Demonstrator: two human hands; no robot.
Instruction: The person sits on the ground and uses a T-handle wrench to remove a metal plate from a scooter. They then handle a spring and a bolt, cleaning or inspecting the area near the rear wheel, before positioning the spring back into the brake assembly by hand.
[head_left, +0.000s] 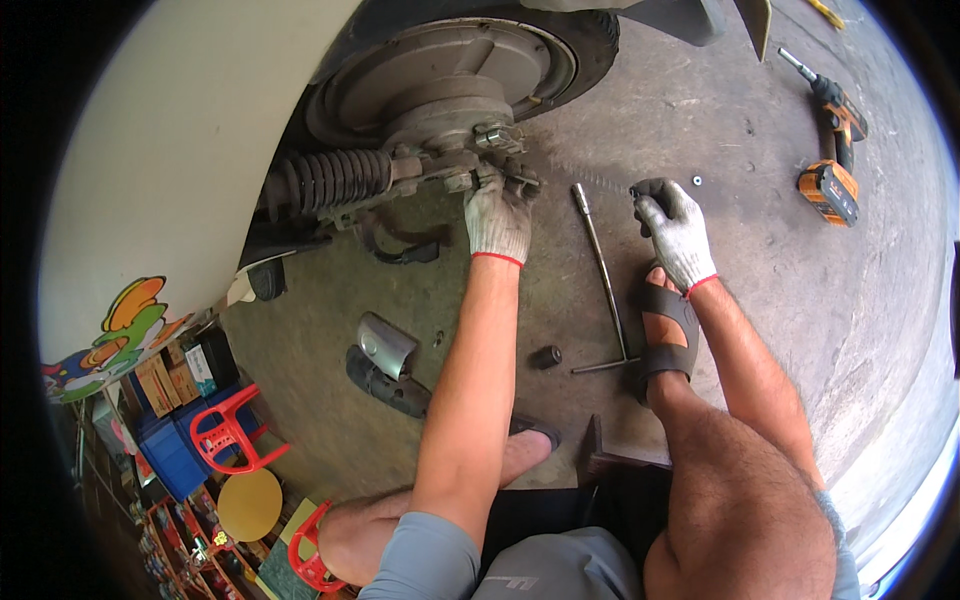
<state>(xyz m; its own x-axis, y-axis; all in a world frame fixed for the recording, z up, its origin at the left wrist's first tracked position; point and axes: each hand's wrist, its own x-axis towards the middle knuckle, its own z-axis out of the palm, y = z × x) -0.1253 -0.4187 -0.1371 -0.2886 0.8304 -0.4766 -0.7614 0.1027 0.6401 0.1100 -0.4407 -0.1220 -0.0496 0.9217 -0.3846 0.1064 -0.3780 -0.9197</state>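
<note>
Both hands wear white knit work gloves with dark, soiled fingers. My left hand (501, 206) has its fingers at the metal parts beside the hub of a scooter wheel (442, 82), near the end of a shock absorber's coil spring (337, 176); its fingertips are partly hidden. Over the floor on the right, my right hand (671, 214) pinches a small dark thing between thumb and fingers, too small to name. A thin coil spring (600, 180) stretches faintly between the hub area and my right hand. A T-handle socket wrench (604, 274) lies on the floor between my forearms.
An orange and black cordless drill (840, 135) lies at the upper right. A small washer (697, 181) is right of my right hand. A dark socket-like cylinder (547, 357), a silver cover (386, 345) and a dark sandal (382, 386) lie on the floor. Red plastic chairs (225, 431) stand lower left.
</note>
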